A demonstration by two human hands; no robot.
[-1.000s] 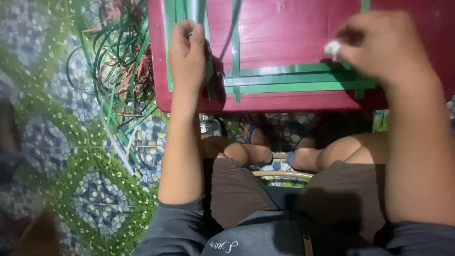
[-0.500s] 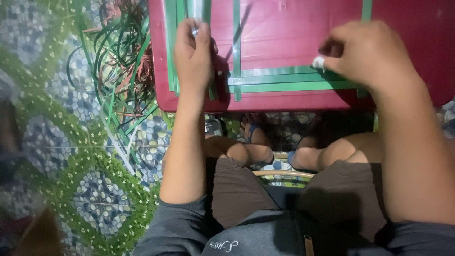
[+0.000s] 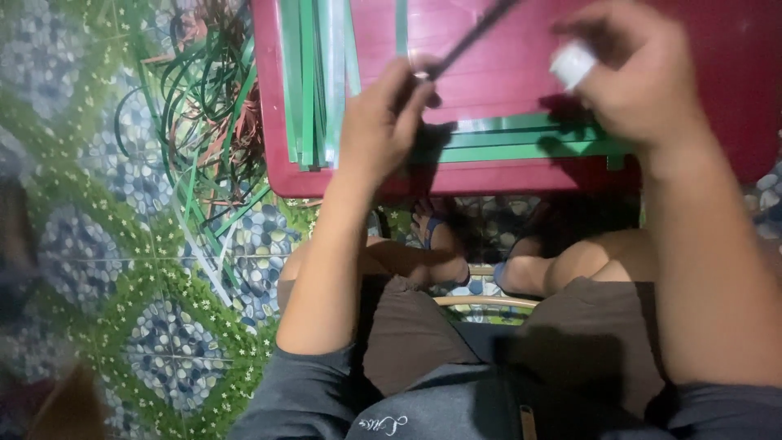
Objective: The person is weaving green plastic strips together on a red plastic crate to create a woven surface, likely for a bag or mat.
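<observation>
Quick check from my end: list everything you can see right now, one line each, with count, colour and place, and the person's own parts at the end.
Low plastic table: one, dark red, top centre.
Flat green strips: a bundle, count unclear, lengthwise on the table's left part.
Crosswise green strips: a few, along the table's near edge.
Thin dark strip: one, blurred, rising from the left hand's fingers.
Small white piece: one, at the right hand's fingertips.
Loose strip tangle: green and brownish, on the floor left of the table.
Patterned floor: green and blue pebble print.
Left hand: over the table edge.
Right hand: above the table.
</observation>
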